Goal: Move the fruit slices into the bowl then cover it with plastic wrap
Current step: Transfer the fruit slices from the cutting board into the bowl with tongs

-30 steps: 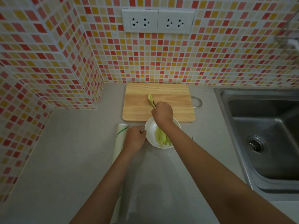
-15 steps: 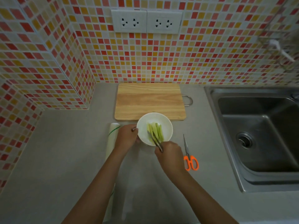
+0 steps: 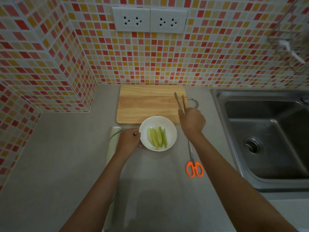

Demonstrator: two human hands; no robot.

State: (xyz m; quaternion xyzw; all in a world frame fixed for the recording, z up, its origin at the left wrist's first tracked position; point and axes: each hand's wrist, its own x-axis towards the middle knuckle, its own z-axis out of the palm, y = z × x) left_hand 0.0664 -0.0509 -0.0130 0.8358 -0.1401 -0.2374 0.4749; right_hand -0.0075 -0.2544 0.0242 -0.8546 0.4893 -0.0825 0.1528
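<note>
Grey countertop [image 3: 58,164] runs under both your forearms, and one roll of plastic wrap [image 3: 112,144] lies on it along the outside of your left arm, its far end level with the bowl. Beside your right forearm lies one pair of scissors [image 3: 194,165] with orange handles, blades pointing away from you and partly hidden under your wrist.

Your left hand [image 3: 129,141] is curled around the left rim of the one white bowl [image 3: 170,129], fingers closed on the edge. The bowl sits on the counter with its far rim overlapping the near edge of the board. Inside it lie the fruit slices [image 3: 157,137], pale green and long, side by side; you can count about five, though they overlap and the exact number is hard to settle.

Your right hand [image 3: 192,122] is closed around one pair of tongs [image 3: 180,102], whose two thin arms point away from you over the right end of the board, tips slightly apart and holding nothing.

One wooden cutting board [image 3: 147,102] lies against the back wall with a metal loop handle [image 3: 194,102] on its right end. To your right is one steel sink [image 3: 267,136] with a single drain. On the tiled wall [image 3: 217,56] above the board sit two white double sockets [image 3: 149,19].
</note>
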